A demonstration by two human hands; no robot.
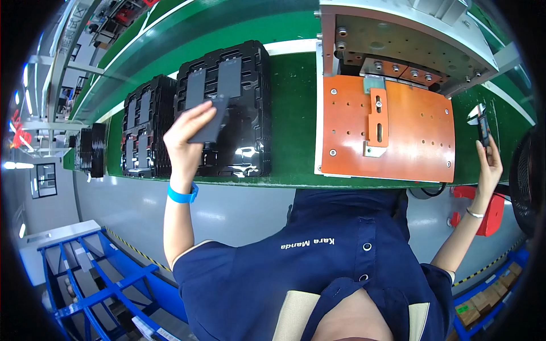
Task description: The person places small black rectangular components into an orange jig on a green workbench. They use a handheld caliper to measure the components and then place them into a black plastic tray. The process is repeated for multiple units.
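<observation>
I am counting two hands in view: my left hand (187,133) is gripping one flat dark panel (211,121), and my right hand (490,162) is gripping one small dark part (483,129). I am seeing three stacks of black trays on the green belt: a near stack (244,108), a middle stack (147,128) and a far one (91,149). Two dark panels (219,79) are lying in the near stack's top tray. One orange fixture plate (392,128) is sitting beside them.
</observation>
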